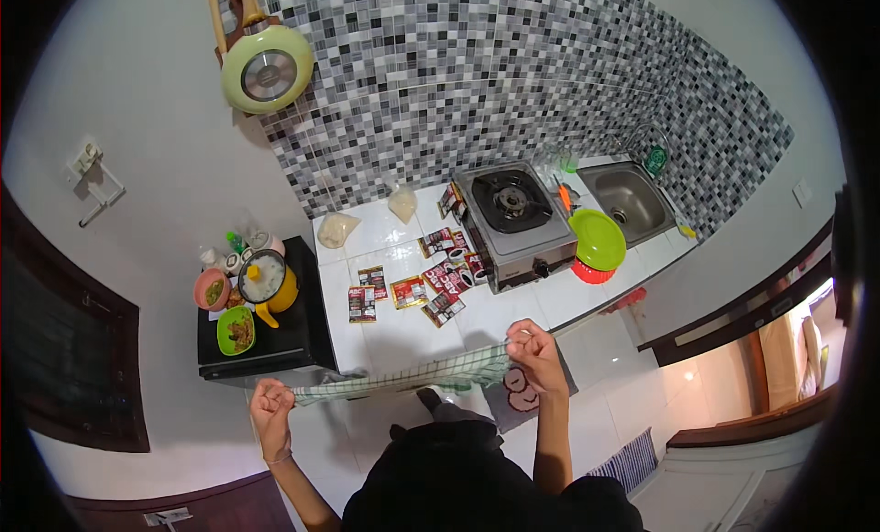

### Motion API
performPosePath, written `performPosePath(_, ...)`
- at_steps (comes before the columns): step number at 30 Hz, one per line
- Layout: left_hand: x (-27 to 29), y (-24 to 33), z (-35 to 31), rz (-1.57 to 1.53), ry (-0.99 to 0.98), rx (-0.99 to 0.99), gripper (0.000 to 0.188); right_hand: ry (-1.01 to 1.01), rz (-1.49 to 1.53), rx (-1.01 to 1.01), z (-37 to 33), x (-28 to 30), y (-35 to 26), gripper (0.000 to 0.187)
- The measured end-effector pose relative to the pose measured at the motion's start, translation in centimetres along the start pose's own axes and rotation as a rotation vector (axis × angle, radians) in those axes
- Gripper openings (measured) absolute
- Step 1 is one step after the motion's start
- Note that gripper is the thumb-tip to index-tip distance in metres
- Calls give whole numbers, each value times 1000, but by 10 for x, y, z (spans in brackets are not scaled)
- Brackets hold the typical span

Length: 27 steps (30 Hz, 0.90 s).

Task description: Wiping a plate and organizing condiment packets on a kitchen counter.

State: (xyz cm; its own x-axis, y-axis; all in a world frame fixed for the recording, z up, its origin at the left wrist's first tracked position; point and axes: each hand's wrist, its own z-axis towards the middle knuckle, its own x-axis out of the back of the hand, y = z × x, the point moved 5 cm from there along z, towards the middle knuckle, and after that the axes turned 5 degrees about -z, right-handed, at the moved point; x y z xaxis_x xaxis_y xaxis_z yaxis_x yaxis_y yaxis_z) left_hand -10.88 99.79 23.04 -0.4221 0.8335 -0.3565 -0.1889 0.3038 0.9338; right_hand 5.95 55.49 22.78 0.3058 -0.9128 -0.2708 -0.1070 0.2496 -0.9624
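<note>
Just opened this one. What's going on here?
A person holds a green-and-white checked cloth stretched out between two hands: the left hand grips one end and the right hand the other. Beyond it, small packets lie scattered on the white counter, left of the gas stove. Farther left, a yellow pot and bowls stand on a black surface.

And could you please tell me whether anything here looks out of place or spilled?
Only the packets on the counter stand out: most lie at mixed angles, some overlapping, left of the stove, so they look untidy. I see no clear spill.
</note>
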Motion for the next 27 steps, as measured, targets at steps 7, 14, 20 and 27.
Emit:
performPosePath(7, -31, -59, 28, 226, 130, 134, 28, 231, -185, -107, 19, 14, 35, 24)
performPosePath(14, -127, -78, 27, 91, 13, 66, 26, 125, -130, -55, 31, -44, 45, 24)
performPosePath(20, -189, -95, 17, 273, -96, 116, 24, -124, -328, -39, 27, -102, 35, 37)
performPosePath(27, -210, -98, 20, 124, -268, 241, 30, -212, -650, 131, 46, -82, 39, 54)
